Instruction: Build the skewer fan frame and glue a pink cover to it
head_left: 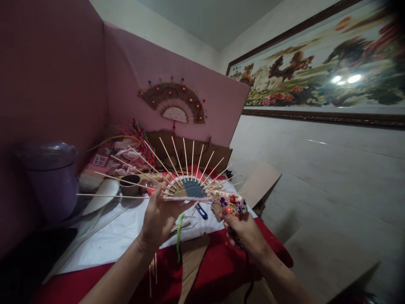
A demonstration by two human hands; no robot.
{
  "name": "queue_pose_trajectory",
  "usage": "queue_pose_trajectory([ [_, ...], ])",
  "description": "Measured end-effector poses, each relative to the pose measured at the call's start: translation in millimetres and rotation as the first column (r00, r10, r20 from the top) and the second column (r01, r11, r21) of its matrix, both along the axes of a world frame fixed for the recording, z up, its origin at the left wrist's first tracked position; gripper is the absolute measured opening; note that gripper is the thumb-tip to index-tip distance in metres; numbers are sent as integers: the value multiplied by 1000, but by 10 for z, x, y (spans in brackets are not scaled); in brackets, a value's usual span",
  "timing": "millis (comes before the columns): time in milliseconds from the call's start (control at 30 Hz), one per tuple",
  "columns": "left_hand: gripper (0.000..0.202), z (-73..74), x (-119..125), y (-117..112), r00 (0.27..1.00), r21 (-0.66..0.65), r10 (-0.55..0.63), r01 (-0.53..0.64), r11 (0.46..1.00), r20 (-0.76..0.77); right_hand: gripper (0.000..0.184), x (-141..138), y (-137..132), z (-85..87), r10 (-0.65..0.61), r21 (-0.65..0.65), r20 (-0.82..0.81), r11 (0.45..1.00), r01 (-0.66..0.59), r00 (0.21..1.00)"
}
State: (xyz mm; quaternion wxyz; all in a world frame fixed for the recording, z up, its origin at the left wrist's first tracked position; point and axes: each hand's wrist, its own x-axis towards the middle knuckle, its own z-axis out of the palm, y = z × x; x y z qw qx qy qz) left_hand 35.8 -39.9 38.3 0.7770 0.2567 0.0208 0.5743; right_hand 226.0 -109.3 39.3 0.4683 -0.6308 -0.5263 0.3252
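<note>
My left hand [159,221] grips the flat lower edge of a half-round cardboard fan frame [194,188], from which several thin wooden sticks spread like rays. Part of the frame's face is blue-grey, the rest brown, with a pale rim. In my right hand [245,231] is a flower-patterned glue gun [233,203] with a small red light and a dark cord hanging down. Its front end is close to the frame's right corner; whether they touch I cannot tell. Below the frame lie navy thread snips [201,211] and a green strip [179,236].
A finished fan [169,93] hangs on the pink board behind. At left stand a purple bin [52,181], a brown cup [130,182] and a pile of pink material [126,152]. A cardboard piece [193,255] overhangs the table's red cloth [218,257]. A tiled wall [316,169] bounds the right.
</note>
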Motion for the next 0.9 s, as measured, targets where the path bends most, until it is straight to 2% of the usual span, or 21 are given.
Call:
queue_pose_trajectory([
  [200,39,1,2,-7,1000,16,0,0,1000,1,58,-2,1,91,-12,-36,98,999,15,995],
  [500,39,14,8,-13,1000,9,12,-12,1000,3,59,23,28,71,24,-33,161,999,-19,987],
  [767,38,27,-9,-5,999,13,36,-36,999,5,56,64,6,57,41,-35,138,999,-37,990],
  [900,36,34,-16,-9,1000,12,26,-26,1000,8,50,96,-28,38,40,-62,11,997,-40,999],
])
